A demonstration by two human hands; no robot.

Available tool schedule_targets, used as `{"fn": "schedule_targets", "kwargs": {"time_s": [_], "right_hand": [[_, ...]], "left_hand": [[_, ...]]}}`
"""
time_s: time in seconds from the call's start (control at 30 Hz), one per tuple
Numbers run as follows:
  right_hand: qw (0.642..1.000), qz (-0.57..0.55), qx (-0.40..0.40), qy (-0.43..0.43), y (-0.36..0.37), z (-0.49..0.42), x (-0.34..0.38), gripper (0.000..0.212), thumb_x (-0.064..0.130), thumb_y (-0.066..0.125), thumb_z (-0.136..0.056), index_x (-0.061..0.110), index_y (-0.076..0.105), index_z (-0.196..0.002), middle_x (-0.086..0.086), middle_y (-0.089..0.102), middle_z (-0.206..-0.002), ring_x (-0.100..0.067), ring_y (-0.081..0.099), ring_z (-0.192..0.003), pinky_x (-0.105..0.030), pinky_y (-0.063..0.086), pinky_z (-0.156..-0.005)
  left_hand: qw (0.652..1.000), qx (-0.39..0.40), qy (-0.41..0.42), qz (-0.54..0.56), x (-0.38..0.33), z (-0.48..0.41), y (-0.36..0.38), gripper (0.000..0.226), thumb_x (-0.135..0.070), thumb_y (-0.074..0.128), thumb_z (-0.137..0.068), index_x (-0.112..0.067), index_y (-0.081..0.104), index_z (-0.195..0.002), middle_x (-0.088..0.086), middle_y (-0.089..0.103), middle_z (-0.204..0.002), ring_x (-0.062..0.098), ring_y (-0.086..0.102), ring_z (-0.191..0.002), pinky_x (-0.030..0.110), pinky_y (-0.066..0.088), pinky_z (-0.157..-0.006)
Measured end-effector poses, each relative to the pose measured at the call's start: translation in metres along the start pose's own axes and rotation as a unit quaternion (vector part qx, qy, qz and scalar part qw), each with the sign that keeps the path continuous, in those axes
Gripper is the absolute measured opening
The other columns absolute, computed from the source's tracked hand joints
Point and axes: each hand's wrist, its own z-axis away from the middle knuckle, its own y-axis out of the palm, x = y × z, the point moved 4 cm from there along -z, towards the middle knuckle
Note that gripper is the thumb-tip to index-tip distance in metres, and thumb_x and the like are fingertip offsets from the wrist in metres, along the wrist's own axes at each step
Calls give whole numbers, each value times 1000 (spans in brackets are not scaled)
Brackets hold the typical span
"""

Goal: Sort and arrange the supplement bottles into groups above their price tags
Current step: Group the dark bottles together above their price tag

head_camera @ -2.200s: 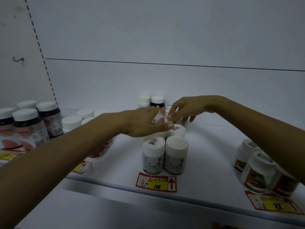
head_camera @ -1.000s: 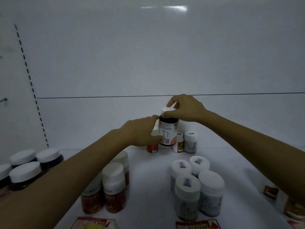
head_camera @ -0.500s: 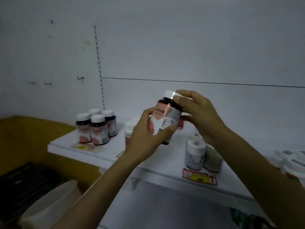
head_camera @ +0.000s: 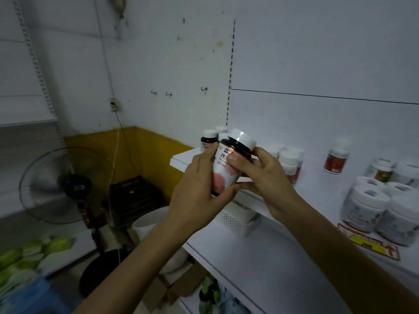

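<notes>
Both hands hold one dark supplement bottle (head_camera: 226,168) with a white cap and a pink-and-white label, tilted, in front of the shelf's left end. My left hand (head_camera: 199,191) wraps its lower body; my right hand (head_camera: 265,177) grips it near the neck. Matching dark bottles (head_camera: 209,139) stand at the far left of the white shelf (head_camera: 317,200). Red-labelled bottles (head_camera: 291,164) stand behind my right hand. Grey-labelled white bottles (head_camera: 371,207) stand above a red-and-yellow price tag (head_camera: 369,243) on the right.
A lone red bottle (head_camera: 335,160) and more small bottles (head_camera: 385,172) stand near the back panel. Below the shelf sits a white perforated basket (head_camera: 235,219). Left of the shelf are a floor fan (head_camera: 54,184), a black crate (head_camera: 133,198), a white bucket (head_camera: 149,225) and green packets (head_camera: 34,252).
The bottle, lifted from the back of the shelf, now sits in both hands further left. The view has swung left, bringing the fan and floor into sight.
</notes>
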Motion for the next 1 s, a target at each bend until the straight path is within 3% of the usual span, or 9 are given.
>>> {"fn": "schedule_targets", "kwargs": {"time_s": [0.2,0.4,0.63,0.8,0.9,1.0], "right_hand": [[999,1,30,11,45,-27,-18,38,21,67,-85,18,58,-122,-2,71,-110,-13,71,-93,-29,59,-66],[999,21,12,32,93,-74,-18,31,40,57,-90,17,63,-110,-6,70,-108,-20,69,-98,-36,59,-75],[983,183,-3,-20,142,-131,3,34,43,61,-86,18,62,-109,-1,70,-95,-11,70,-79,-25,58,-66],[979,200,-49,-1,136,-158,16,32,37,65,-85,14,62,-106,-7,71,-98,-17,72,-77,-27,58,-64],[978,180,-103,-1,120,-172,22,30,32,67,-84,10,62,-103,-12,69,-102,-23,72,-82,-30,59,-70],[971,178,-157,-9,98,-187,25,33,29,69,-82,9,60,-107,-13,69,-103,-25,72,-84,-32,59,-75]], "left_hand": [[999,14,-16,40,46,-1,-29,74,-50,62,-75,-36,26,-138,-20,43,-118,5,53,-102,33,55,-77],[999,-4,-15,44,106,-21,-64,76,-55,62,-72,-36,29,-137,-13,48,-124,3,54,-102,35,56,-76],[997,-31,54,-48,174,-63,-102,77,-51,64,-76,-29,27,-141,-2,49,-125,10,52,-101,30,55,-71],[989,-17,130,-74,192,-109,-98,77,-46,66,-77,-27,28,-140,0,49,-125,14,52,-100,27,52,-68],[984,14,174,-31,193,-139,-82,77,-48,61,-78,-27,25,-142,1,45,-131,15,49,-108,32,53,-77],[982,34,180,33,198,-169,-61,75,-53,54,-81,-25,23,-143,0,33,-145,16,38,-128,34,44,-99]]}}
